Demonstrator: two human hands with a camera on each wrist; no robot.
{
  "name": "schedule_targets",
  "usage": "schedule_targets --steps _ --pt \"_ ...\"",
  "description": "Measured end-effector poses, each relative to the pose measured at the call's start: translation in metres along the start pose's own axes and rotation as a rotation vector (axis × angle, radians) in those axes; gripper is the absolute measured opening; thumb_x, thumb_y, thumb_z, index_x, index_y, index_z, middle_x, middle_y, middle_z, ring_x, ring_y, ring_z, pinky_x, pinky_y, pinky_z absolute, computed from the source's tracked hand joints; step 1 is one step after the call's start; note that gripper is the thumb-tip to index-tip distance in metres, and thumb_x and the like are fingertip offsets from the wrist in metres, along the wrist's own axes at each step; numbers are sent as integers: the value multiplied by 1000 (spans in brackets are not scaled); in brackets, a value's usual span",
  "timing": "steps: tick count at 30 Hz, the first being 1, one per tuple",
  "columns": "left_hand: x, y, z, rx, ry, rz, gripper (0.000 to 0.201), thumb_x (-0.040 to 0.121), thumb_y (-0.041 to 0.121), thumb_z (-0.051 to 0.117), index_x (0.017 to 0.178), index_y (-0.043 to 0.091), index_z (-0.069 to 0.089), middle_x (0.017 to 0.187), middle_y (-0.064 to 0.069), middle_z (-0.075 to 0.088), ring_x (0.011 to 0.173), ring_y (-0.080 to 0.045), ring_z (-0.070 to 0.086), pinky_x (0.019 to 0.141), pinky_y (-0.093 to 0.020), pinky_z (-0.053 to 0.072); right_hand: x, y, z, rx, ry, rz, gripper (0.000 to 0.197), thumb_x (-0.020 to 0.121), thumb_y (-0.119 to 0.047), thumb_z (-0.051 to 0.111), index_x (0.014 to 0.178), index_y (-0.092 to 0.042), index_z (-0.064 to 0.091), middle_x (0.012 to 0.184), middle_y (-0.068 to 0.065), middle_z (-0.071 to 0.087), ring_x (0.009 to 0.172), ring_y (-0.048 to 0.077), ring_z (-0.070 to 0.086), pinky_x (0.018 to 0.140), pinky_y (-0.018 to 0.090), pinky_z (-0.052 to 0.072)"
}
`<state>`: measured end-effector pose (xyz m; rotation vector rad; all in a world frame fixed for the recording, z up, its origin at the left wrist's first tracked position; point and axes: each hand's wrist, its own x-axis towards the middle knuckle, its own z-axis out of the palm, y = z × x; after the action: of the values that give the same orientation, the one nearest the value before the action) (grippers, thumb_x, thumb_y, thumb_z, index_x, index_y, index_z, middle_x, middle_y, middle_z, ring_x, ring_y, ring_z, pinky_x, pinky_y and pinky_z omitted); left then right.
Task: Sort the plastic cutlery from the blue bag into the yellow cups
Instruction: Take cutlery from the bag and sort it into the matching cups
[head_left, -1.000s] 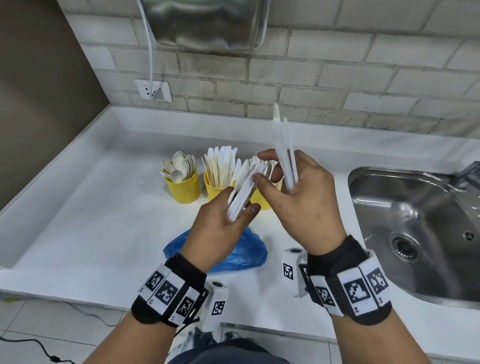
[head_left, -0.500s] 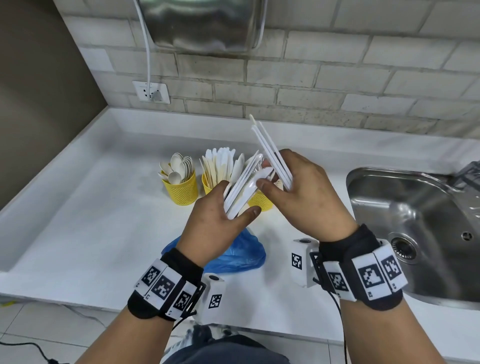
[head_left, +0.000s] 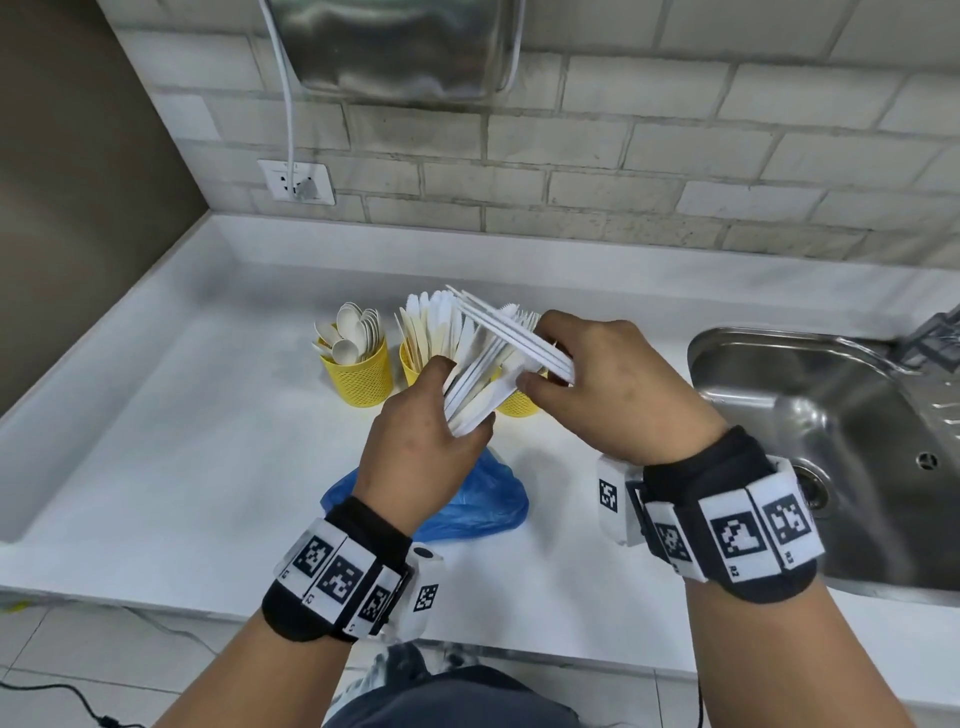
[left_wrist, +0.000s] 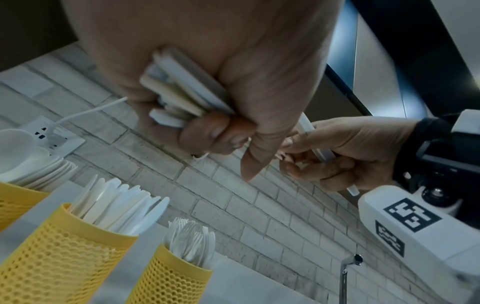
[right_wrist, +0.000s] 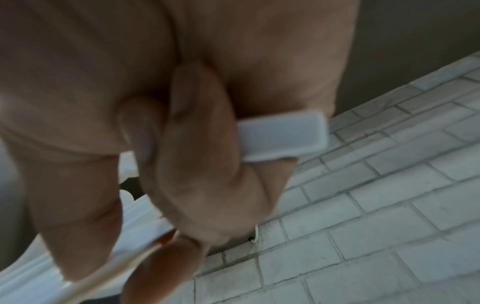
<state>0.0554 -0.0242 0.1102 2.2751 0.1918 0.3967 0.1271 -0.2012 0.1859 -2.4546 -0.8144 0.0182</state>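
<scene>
Nearest the body, on the white desk (head_left: 156, 467), the blue bag (head_left: 483, 499) lies crumpled and looks nearly emptied. Above it, the left hand (head_left: 415, 457) grips a mixed bundle of white cutlery (head_left: 478, 384) by the handles, fingers curled tightly around it. Just beside it, the right hand (head_left: 608, 384) holds a few pulled-out pieces (head_left: 514, 338) while its thumb and fingertip pinch another from the bundle. Beyond the hands stand three yellow cups: the spoon cup (head_left: 358, 374), the knife cup (left_wrist: 64, 246) and the fork cup (left_wrist: 174, 275), each well filled. Sorting seems mostly done; the hand-held pieces remain.
</scene>
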Motion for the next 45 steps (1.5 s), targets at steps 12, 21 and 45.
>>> schedule_targets --steps 12,21,45 --pt "-2 7 1 -132 -38 -35 43 81 33 82 117 23 60 98 11 71 88 -1 65 70 -13 50 -10 15 -12 482 -147 52 20 98 -15 67 90 -29 55 59 -27 56 46 -3 55 45 8 38" --pt "-2 8 -1 -339 -85 -110 44 82 30 84 121 30 63 109 15 72 98 -1 67 81 -15 52 -10 18 4 1114 180 252 12 94 5 63 92 -5 57 64 10 57 34 14 27 43 21 24" --pt "0 20 -10 -942 -260 -301 30 91 48 62 90 19 53 66 -3 27 47 -14 18 42 -21 18 3 -8 37 1641 520 344 36 110 -23 43 78 -10 53 69 10 62 66 25 63 62 33 55"
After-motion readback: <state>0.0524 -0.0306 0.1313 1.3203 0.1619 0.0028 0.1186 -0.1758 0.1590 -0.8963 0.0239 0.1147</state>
